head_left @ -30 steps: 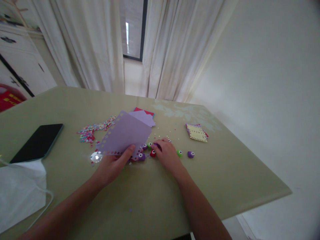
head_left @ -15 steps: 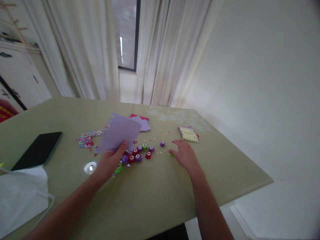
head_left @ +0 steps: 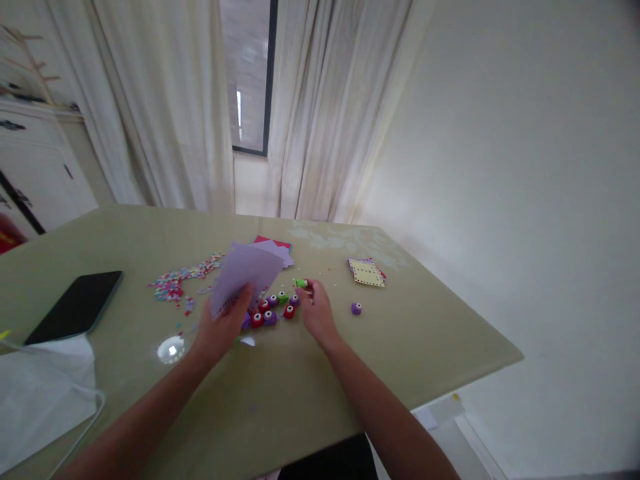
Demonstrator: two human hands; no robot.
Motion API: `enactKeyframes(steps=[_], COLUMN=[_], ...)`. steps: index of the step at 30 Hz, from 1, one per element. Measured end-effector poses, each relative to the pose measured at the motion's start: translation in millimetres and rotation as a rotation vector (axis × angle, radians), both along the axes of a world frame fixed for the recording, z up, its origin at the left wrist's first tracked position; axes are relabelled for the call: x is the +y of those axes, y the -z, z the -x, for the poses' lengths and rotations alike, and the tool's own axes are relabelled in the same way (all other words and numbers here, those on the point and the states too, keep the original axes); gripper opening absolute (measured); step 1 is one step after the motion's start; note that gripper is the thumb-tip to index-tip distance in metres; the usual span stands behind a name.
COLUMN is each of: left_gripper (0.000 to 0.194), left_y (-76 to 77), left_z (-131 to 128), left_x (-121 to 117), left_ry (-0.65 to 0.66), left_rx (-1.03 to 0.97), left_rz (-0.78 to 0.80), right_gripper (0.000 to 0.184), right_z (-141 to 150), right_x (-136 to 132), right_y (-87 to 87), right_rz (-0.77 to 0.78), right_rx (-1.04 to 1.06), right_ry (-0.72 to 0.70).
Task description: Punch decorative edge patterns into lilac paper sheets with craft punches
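Note:
My left hand grips a lilac sheet of paper with punched holes along its edges, tilted up over the olive table. My right hand pinches a small green paper punch at its fingertips. Just left of that hand lies a cluster of small red, purple and green punches. One purple punch sits alone to the right.
Coloured paper bits are scattered at the left. More sheets lie behind the lilac one, and a small punched stack at the right. A black phone, a white mask and a shiny disc lie left.
My right hand has come back from the right to the punch cluster and now has a green punch at its fingertips. The camera has tipped slightly, so the table sits lower in view.

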State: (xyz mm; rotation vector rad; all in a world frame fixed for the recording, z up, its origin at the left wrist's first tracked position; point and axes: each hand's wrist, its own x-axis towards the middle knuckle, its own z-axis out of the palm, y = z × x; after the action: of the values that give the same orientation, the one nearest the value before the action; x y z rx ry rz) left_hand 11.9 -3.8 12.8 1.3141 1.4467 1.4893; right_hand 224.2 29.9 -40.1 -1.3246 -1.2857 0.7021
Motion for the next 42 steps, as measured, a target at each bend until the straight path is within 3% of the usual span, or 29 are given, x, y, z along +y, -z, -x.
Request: enactKeyframes(steps=[6,11,16,19,22,30,34,39,42], left_gripper=[0.034,0.038,0.036,0.038,0.039,0.043,0.040,0.033,0.037], left_y=[-7.6,3.7,-2.1,-11.3,-12.4,1.4,-3.5,-1.3,3.7], left_z=[-5.8,-0.7,-3.7,-10.9,-16.6,-8.6,-4.6,-1.3,1.8], left_x=[-16.8,-22.9,-16.3,-5.6,2.8,-2.8,-2.4,-0.4,-0.1], left_ry=[0.080,0.081,0.079,0.153,0.197,0.255,0.238,0.221,0.245], left_rx=[0.016,-0.202,-0.279,-0.284,-0.258,-0.159,-0.181,-0.234,-0.257], left_rz=[-0.050,0.047,0.091,0.112,0.134,0.238,0.268,0.311,0.335], right_gripper=[0.018,0.019,0.037,0.054,0.040,0.041,0.053,0.053,0.046], right_z=[66.5,96.4,58.1,26.2,11.2,24.7,25.2,19.1,15.2], right_x=[47.8,52.4,44.4,32.3,19.5,-2.9,-8.1,-7.4,-7.3], right_y=[30.5,27.2,8.6,1.9,-2.7,-16.9,-19.5,-23.2,-25.9], right_rz=[0.038,-0.002,-0.043,-0.011,0.060,0.301,0.382,0.460,0.433], right_rx=[0.224,0.338,0.373,0.378,0.360,0.491,0.608,0.686,0.619], right_ry=[0.011,-0.077,-0.133,-0.182,-0.249,-0.470,-0.457,-0.475,-0.474])
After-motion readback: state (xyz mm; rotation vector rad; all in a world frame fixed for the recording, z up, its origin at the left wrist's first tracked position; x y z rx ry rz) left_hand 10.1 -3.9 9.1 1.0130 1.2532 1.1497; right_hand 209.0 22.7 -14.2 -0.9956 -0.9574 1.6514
